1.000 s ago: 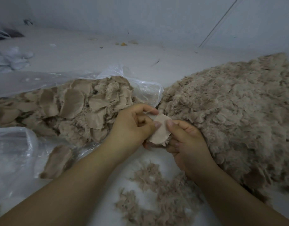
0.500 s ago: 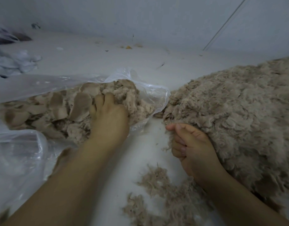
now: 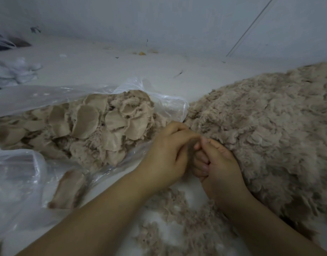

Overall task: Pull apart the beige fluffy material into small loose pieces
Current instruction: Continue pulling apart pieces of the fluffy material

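Note:
A big heap of beige fluffy material (image 3: 266, 130) fills the right side of the white surface. My left hand (image 3: 166, 159) and my right hand (image 3: 218, 167) meet at the heap's left edge, fingers curled and pinching a small tuft of the fluff between them; the tuft itself is mostly hidden by my fingers. Left of my hands, a clear plastic bag (image 3: 164, 102) lies open, holding several round beige fabric pieces (image 3: 85, 124) with fluffy edges. Loose beige fluff scraps (image 3: 179, 222) lie on the surface below my hands.
One beige piece (image 3: 68, 189) lies under the plastic at the lower left. Crumpled white material (image 3: 13, 71) sits at the far left. A pale wall (image 3: 159, 21) rises at the back, with small debris (image 3: 141, 53) along its foot.
My left hand has come back from the bag's pile to the heap's edge and joined my right hand. Both now pinch at the fluff there.

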